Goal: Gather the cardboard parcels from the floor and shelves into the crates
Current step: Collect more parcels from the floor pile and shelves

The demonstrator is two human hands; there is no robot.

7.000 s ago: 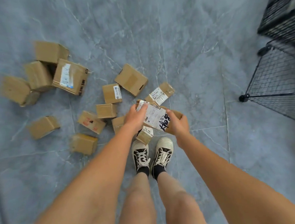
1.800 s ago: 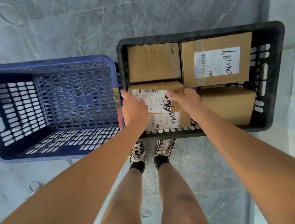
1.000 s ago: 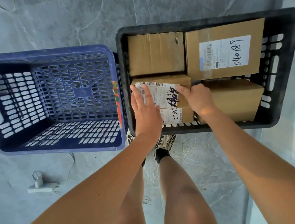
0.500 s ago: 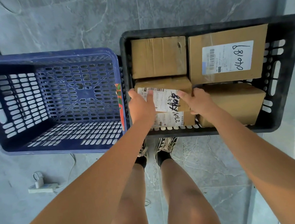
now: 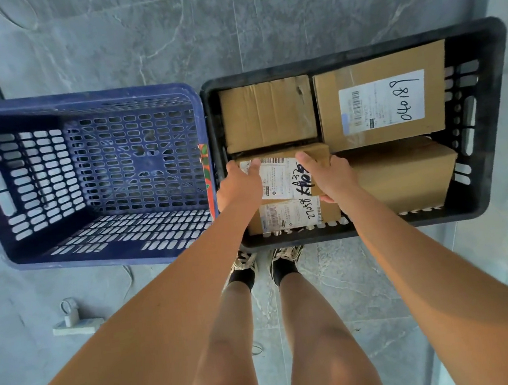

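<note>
Parcel (image 5: 285, 174) gripped at both ends by left hand (image 5: 240, 185) and right hand (image 5: 329, 176) | sits atop labelled box (image 5: 292, 214), near-left corner of black crate (image 5: 490, 118) | lower flat, square to neighbours, slide fingers out sideways | blue crate (image 5: 75, 100) alongside, holding nothing.

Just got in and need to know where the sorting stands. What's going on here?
A person stands over two crates on the floor. Both hands, the left hand and the right hand, grip a small labelled parcel over the near left corner of the black crate, on top of another labelled parcel. That crate already holds several cardboard parcels. The blue crate beside it holds none.
</note>
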